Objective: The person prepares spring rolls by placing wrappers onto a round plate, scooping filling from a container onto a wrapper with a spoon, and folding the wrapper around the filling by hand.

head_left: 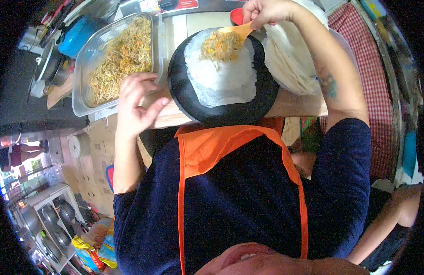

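A thin white wrapper sheet lies on a round black board in front of me. Near its far edge sits a heap of noodle and vegetable filling. My right hand grips the handle of a yellow-orange spoon, whose head touches the filling. My left hand is held with fingers apart beside the near right corner of a clear plastic tub. That tub holds a large batch of noodle filling. Nothing shows in the left hand.
A stack of pale wrappers lies right of the board. Behind my right hand is a small red bowl. A red checked cloth hangs at the right. Another person's arm shows at lower right. Pans stand on a rack at lower left.
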Tool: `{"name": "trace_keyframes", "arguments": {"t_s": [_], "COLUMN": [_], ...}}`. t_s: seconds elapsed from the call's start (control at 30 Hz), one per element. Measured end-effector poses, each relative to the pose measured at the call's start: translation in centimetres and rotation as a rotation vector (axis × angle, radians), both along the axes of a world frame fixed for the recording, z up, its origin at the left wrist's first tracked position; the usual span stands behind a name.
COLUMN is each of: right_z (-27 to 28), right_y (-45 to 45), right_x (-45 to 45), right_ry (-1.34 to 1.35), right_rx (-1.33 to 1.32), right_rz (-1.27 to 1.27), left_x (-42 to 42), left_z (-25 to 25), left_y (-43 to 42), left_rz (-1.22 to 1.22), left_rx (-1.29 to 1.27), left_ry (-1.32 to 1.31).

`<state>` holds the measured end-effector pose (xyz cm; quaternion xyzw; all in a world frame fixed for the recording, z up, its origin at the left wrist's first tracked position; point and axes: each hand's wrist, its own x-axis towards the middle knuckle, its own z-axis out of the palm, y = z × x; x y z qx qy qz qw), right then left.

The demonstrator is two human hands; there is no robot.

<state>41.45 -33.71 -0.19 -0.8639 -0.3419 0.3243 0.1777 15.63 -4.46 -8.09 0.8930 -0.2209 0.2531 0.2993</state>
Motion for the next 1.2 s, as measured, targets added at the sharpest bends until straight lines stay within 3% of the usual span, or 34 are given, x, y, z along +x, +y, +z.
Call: {"name": "trace_keyframes", "arguments": {"t_s": [0.27, 0.4, 0.43, 0.47, 0.53, 0.83, 0.93, 1.2], "right_z": [-1.7, -3.2, -3.0, -3.0, -3.1, -1.4, 0.2, -1.0], "right_y": [0.1, 0.2, 0.3, 0.2, 0.0, -1.9, -2.2, -2.9], "right_x": [-3.8, -4.8, -5.5, -6.2, -6.9, -9.1, -10.4, -10.7], "right_ry": [-0.580, -1.069, -0.969, -0.971, -1.192, -1.289, -1.296, -1.220], "right_rx": [-0.096, 0.078, -0.109, -0.107, -0.159, -0.003, -0.149, -0.068], "right_rz": [0.164, 0.511, 0.419, 0.419, 0.508, 0.380, 0.314, 0.356], "left_x": [1.6, 2.1, 2.2, 2.4, 2.6, 2.7, 2.7, 3.0], "left_z": [-1.8, -2.7, -2.8, -2.8, -3.2, -3.9, -3.9, -3.6], "left_y": [-5.1, -6.0, -6.2, -6.5, -6.6, -6.5, -6.5, -6.4], "left_rz": [-0.193, -0.094, -0.093, -0.084, -0.071, -0.059, -0.056, -0.081], "left_rx": [0.273, 0.401, 0.405, 0.402, 0.396, 0.455, 0.432, 0.412], "left_ry": [0.170, 0.232, 0.230, 0.244, 0.255, 0.355, 0.373, 0.446]}}
